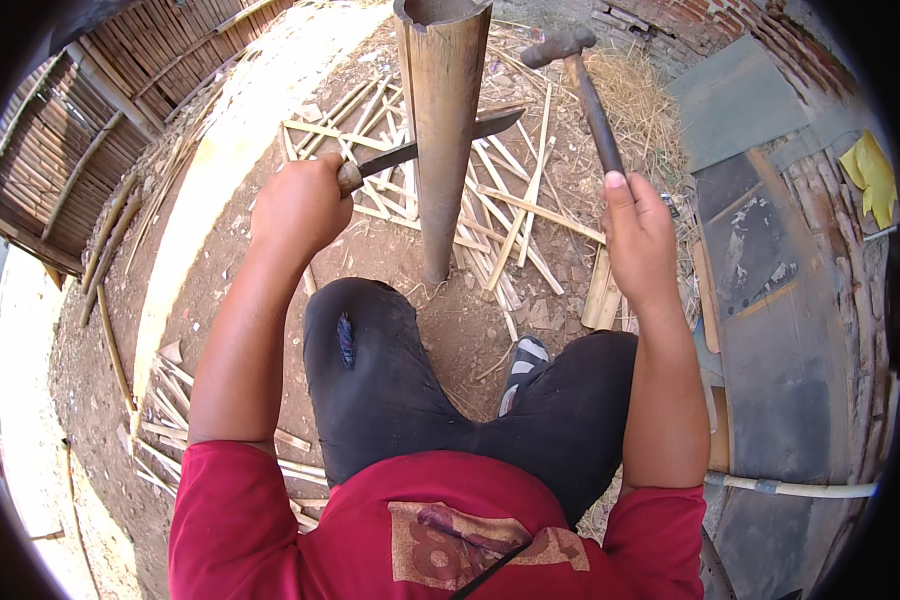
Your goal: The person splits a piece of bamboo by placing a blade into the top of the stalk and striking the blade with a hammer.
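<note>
A thick, hollow bamboo pole point(440, 90) stands upright on the dirt in front of my knees, its upper end broken open. My left hand point(302, 205) is closed round the wooden handle of a machete point(390, 158). The dark blade runs across the pole, and its tip shows on the right side. The pole hides the blade's middle, so I cannot tell whether it lies in the bamboo or behind it. In my right hand point(638, 240) is a hammer point(598, 115), gripped by its handle, with the metal head raised to the right of the pole, apart from it.
Split bamboo strips point(375, 110) litter the ground around and beyond the pole. More strips point(170, 410) lie by my left side. Dark flat sheets point(770, 330) and a yellow wrapper point(870, 180) are on the right. A bamboo wall point(170, 50) stands at the far left.
</note>
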Demonstrator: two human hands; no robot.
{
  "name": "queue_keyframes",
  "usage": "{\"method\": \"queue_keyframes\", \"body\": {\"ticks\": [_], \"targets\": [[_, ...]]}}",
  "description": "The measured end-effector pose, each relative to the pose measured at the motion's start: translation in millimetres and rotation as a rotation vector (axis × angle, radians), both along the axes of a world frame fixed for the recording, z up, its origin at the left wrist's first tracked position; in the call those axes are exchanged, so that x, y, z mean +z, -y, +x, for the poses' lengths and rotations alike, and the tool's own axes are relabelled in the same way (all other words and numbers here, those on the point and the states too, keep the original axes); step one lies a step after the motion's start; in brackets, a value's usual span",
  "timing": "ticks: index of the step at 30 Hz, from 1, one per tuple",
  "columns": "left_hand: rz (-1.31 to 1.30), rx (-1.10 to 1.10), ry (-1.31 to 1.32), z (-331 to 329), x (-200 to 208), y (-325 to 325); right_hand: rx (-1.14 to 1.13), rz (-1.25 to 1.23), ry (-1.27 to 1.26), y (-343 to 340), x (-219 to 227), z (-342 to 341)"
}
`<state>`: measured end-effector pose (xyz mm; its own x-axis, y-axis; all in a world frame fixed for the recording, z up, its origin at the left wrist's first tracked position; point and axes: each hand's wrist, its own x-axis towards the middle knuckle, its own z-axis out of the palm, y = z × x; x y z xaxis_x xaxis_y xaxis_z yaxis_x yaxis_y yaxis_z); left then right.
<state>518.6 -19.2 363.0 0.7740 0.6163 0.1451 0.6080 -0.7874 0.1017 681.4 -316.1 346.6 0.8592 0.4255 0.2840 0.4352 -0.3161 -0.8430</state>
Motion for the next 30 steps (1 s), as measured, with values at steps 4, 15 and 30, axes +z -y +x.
{"method": "queue_keyframes", "body": {"ticks": [4,15,30], "targets": [[-0.003,0.016,0.029,-1,1,1,0.002,0.220,0.099,0,21,6],[0.041,0.021,0.014,-4,-1,-1,0.017,0.214,0.009,-5,16,1],[0.041,0.029,0.019,-10,-1,-3,-0.010,0.252,0.149,-15,13,-2]]}}
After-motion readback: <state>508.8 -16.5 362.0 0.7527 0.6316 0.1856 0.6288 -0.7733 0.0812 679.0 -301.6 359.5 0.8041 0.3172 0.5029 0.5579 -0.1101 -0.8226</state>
